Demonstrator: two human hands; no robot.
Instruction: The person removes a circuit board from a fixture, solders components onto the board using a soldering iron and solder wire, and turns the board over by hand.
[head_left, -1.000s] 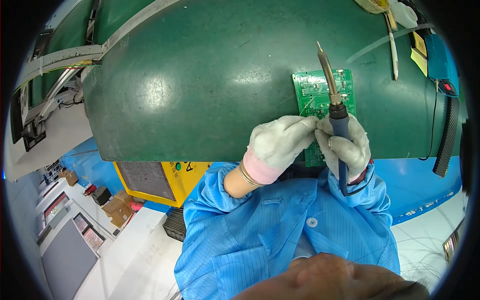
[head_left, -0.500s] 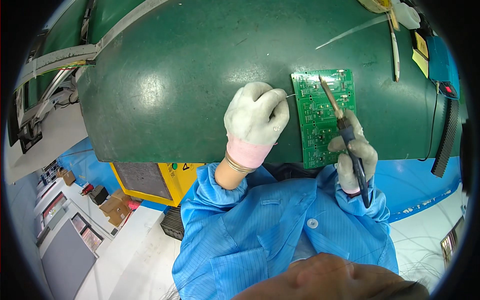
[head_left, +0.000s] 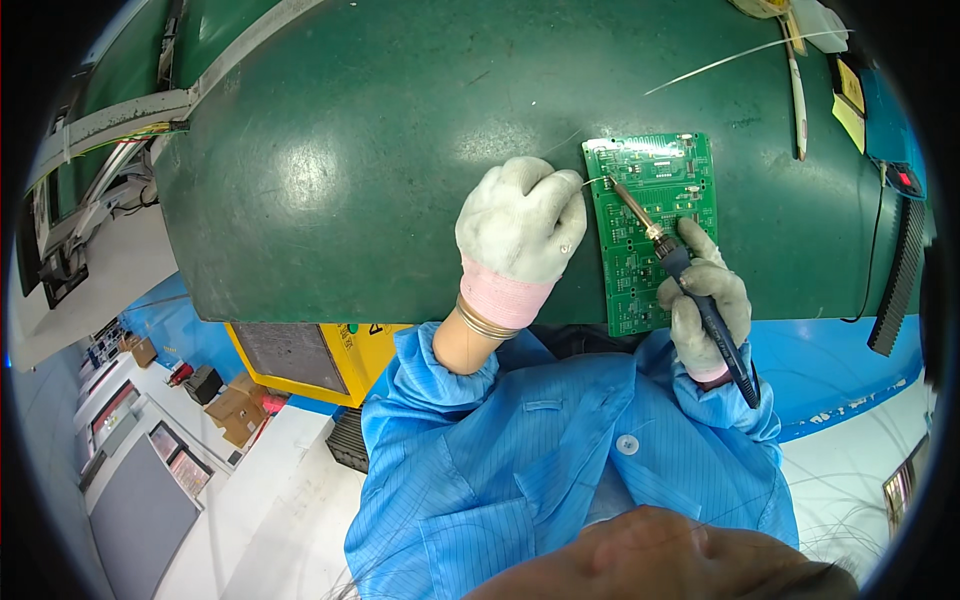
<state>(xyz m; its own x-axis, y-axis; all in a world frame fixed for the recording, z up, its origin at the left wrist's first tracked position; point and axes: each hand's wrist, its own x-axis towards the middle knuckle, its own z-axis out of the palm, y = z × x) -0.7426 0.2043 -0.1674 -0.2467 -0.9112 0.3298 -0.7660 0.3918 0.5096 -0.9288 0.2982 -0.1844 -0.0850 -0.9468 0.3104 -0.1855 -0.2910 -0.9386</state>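
A green circuit board (head_left: 625, 270) lies on the dark green table, close to its front edge. My right hand (head_left: 712, 300), in a pale glove, grips a soldering iron (head_left: 672, 257) with a dark blue handle; its forefinger reaches over the board. The iron's tip is at the board's upper left part. Beside the board's left edge, my gloved left hand (head_left: 522, 222) is closed on a thin solder wire (head_left: 595, 181). The wire's end reaches over the board to the iron's tip. Whether tip and wire touch the board, I cannot tell.
A blue box-shaped device (head_left: 890, 130) with a red light stands at the far right, a cable running down from it. Near it lie a white pen-like stick (head_left: 797, 100) and a black ridged strip (head_left: 898, 275). A yellow-framed box (head_left: 300, 355) sits below the table's front edge.
The iron's tip has moved left and a little nearer to me across the board, meeting the wire's end. My left hand has shifted slightly right, bringing the wire over the board.
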